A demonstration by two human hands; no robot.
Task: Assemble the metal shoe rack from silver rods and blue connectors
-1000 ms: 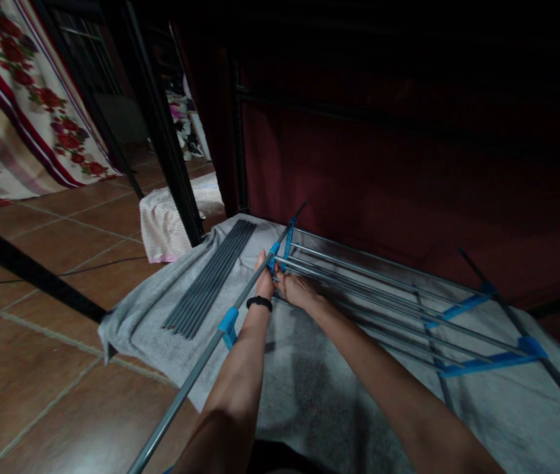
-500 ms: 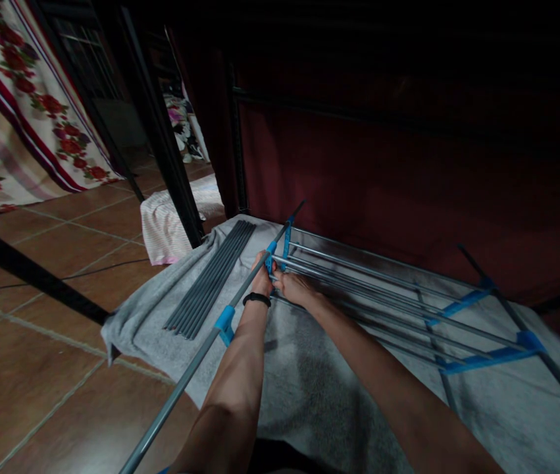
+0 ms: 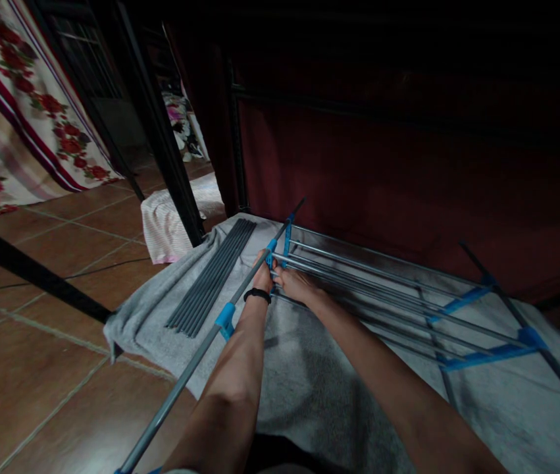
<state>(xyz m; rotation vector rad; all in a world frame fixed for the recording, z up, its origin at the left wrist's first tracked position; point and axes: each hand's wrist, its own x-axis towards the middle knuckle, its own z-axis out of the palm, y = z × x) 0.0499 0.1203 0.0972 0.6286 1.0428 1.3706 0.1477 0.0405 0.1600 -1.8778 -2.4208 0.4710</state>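
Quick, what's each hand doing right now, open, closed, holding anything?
Left hand: closed on the blue plastic connector, fingers partly hidden.
Right hand: closed, pinching a slim silvery metal tube beside that connector.

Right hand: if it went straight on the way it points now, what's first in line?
Probably the blue bracket on the grey pole, just ahead of the right hand, with the left hand close beside it; depth there is unclear.
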